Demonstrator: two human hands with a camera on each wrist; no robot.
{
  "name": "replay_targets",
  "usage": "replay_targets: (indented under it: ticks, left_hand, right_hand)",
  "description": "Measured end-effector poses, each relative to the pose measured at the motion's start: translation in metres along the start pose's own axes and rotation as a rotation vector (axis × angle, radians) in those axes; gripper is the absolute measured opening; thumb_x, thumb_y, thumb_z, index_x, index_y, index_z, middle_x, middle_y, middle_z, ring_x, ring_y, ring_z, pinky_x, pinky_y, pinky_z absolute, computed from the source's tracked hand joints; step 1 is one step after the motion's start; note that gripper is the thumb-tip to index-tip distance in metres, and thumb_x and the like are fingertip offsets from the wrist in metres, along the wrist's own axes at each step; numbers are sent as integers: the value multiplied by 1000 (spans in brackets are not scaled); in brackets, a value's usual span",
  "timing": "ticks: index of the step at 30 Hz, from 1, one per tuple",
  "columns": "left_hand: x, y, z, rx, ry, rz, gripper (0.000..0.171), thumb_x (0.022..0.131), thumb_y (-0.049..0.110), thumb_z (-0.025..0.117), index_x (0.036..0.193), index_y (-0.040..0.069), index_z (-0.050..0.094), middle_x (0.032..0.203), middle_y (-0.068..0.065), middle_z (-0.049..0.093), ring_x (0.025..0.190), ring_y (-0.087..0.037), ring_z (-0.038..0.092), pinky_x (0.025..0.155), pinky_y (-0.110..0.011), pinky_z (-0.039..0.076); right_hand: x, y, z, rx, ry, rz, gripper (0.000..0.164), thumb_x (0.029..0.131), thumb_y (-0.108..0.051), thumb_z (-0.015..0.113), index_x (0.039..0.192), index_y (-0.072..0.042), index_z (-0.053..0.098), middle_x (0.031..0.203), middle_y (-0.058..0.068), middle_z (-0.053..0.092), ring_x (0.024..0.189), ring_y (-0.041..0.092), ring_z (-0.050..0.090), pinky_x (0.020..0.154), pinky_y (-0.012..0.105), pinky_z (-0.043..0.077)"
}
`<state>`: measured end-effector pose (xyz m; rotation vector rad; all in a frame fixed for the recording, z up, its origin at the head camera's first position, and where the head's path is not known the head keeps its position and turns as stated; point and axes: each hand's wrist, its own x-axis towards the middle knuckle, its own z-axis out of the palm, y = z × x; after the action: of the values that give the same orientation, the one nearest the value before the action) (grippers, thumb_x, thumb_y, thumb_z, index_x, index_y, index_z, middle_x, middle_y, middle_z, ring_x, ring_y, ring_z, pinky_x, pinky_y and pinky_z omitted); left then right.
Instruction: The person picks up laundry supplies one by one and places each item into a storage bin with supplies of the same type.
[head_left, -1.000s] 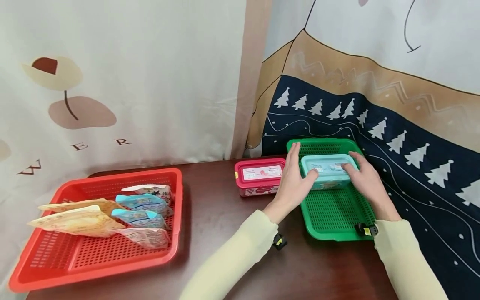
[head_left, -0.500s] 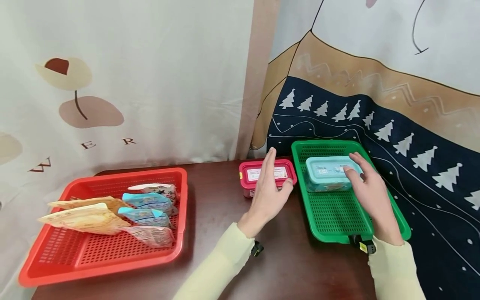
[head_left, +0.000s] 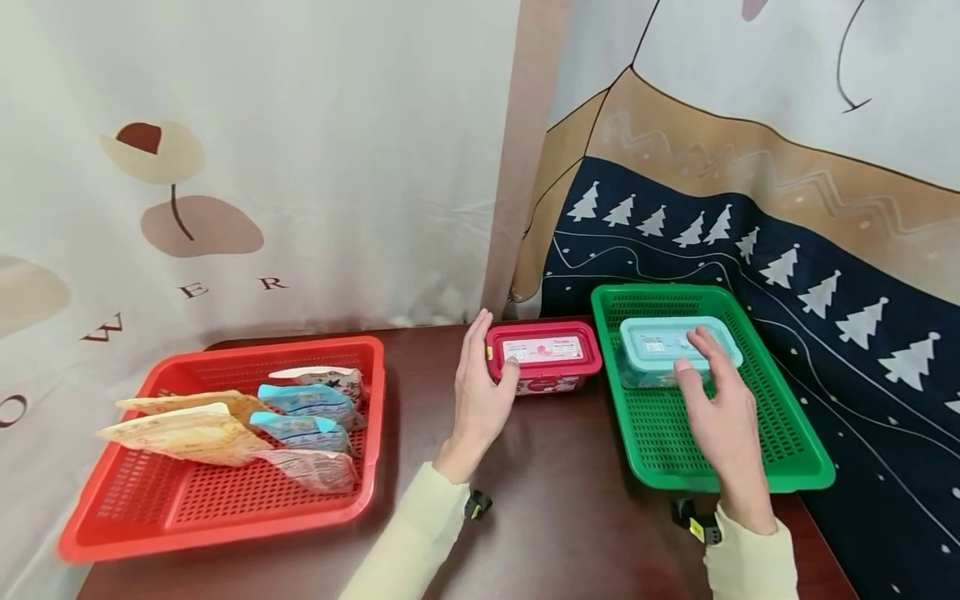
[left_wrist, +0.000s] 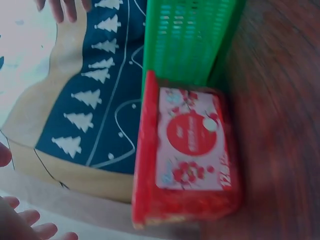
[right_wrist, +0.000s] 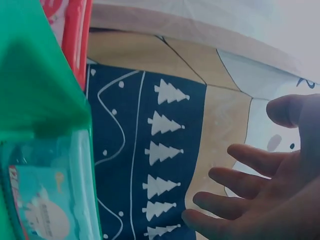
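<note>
A red lidded plastic box (head_left: 558, 350) with a pale label stands on the dark table just left of the green basket. My left hand (head_left: 480, 400) is at its left end in the head view, fingers extended and holding nothing. Inside the green basket (head_left: 712, 482), toward its far side, sits a light blue lidded box (head_left: 663, 340). Over the basket's near part is my right hand (head_left: 722, 421), fingers spread and nothing in its grasp; in the head view its fingertips overlap the blue box's front. The right wrist view shows that same hand's fingers (right_wrist: 250, 187) loosely apart.
At the left stands a red basket (head_left: 247, 533) holding several packets: tan ones (head_left: 187, 433), blue ones (head_left: 307, 429) and a pinkish one (head_left: 315, 471). Behind the table hang a pale curtain (head_left: 360, 167) and a navy cloth with white trees (head_left: 817, 292).
Both hands have drawn away from the blue box. My left hand has moved left past the red box's lid to its left end; the right has pulled back toward me. The blue box stays in the basket.
</note>
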<state>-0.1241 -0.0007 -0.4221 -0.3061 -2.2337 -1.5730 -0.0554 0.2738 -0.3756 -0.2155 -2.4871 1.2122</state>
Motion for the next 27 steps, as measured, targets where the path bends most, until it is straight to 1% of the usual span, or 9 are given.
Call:
replay_targets:
  ticks: [2,4,9,12,14,19,23,27]
  left_hand:
    - [0,-8,-2,8,22,-4,69,91,9,66,156,9,42,162,-3,39,145,-23,42,114,-49,42]
    - [-1,-16,-3,14,36,-22,67,92,8,64,155,8,43,162,-4,41,145,-23,42,116,-49,39]
    - [1,-38,-6,35,43,-115,63,95,7,63,154,6,43,161,-7,41,145,-24,42,117,-47,36]
    - [3,-47,-6,36,20,-176,64,96,11,64,156,4,41,163,-8,38,147,-26,40,119,-47,34]
    - [4,-53,-4,31,-12,-222,66,98,15,65,158,5,38,164,-9,36,148,-26,38,120,-46,32]
    - [7,-64,6,-5,-87,-332,70,101,29,63,160,7,34,164,-13,35,150,-29,35,122,-49,29]
    - [13,-73,17,-54,-121,-419,72,102,38,60,161,8,31,164,-14,35,150,-30,34,122,-50,28]
    - [16,-80,23,-114,-134,-499,74,104,42,57,163,10,28,163,-15,37,149,-30,36,122,-50,28]
  right_hand:
    - [-4,0,6,-1,15,-15,51,108,-36,52,155,-16,49,164,-1,38,152,26,31,117,61,29]
    - [-8,1,13,-2,25,-35,51,108,-34,53,155,-14,50,164,0,39,153,26,30,118,62,28]
    - [-20,2,36,-13,17,-74,52,107,-33,56,153,-10,51,164,4,38,152,31,32,117,64,28]
    - [-27,3,49,-31,-9,-95,54,106,-34,57,153,-9,50,165,5,37,152,32,32,115,65,29]
    - [-31,3,56,-34,-28,-101,54,106,-34,58,153,-9,51,165,6,37,152,32,32,114,66,31]
    - [-36,1,65,-19,-94,-98,54,106,-35,58,153,-9,50,166,6,36,152,33,31,114,66,32]
    - [-38,-1,70,-20,-119,-93,55,106,-36,59,153,-9,51,166,5,35,152,33,31,114,66,31]
    - [-39,-3,74,-20,-126,-82,55,105,-37,59,152,-9,51,166,5,35,152,33,31,114,66,31]
